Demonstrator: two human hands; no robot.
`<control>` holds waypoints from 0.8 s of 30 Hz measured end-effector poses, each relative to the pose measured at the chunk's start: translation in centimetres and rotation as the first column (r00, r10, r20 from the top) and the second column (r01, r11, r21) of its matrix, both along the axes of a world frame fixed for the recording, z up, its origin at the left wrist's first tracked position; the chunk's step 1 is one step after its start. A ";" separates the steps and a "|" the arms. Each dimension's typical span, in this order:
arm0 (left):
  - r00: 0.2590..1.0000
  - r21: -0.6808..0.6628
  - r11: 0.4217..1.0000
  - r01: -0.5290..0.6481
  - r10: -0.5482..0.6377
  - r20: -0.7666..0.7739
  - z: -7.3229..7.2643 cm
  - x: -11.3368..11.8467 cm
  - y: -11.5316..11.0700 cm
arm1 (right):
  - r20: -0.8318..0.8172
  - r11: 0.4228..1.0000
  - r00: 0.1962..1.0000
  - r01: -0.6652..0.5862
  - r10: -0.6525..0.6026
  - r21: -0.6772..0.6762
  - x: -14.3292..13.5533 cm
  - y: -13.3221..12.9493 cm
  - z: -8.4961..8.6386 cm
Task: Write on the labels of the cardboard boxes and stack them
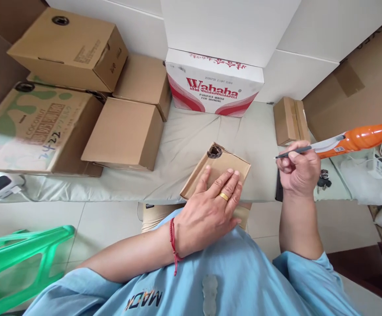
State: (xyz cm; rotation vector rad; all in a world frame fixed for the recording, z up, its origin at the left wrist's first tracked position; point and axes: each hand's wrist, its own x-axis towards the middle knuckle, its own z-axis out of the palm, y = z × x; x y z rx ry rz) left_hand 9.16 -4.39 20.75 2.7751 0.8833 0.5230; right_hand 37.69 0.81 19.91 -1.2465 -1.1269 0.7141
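Observation:
In the head view a small cardboard box [191,182] lies on the cloth-covered table, close to my body and turned at an angle. My left hand [210,206] rests flat on its top, fingers extended, with a gold ring and a red string bracelet. At the box's far corner shows a dark round mark [215,152]. My right hand [299,169] grips a dark pen [287,154] to the right of the box. The pen's tip points left and is apart from the box. An orange bottle [368,137] lies behind this hand.
Several cardboard boxes [121,129] stand at the left, some stacked. At the back is a white and red Wahaha carton [215,87]. A small box [286,120], keys [324,179] and a plastic bag [368,180] are right. A green stool [46,259] is on the floor.

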 end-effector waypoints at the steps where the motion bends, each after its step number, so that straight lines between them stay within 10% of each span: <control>1: 1.000 -0.022 1.000 -0.012 0.011 -0.017 0.1 0.1 0.0 | -0.034 0.996 0.995 -0.090 0.091 0.030 -1.7 0.1 1.3; 8: 0.996 -0.037 0.999 -0.033 0.029 -0.088 0.8 0.4 -0.1 | 0.242 0.885 0.851 -0.446 0.466 -0.132 -10.7 2.2 4.1; 24: 0.999 0.034 0.999 -0.031 0.031 -0.008 0.6 0.5 0.3 | 0.380 0.913 0.831 -0.358 0.407 -0.194 -11.2 2.1 3.1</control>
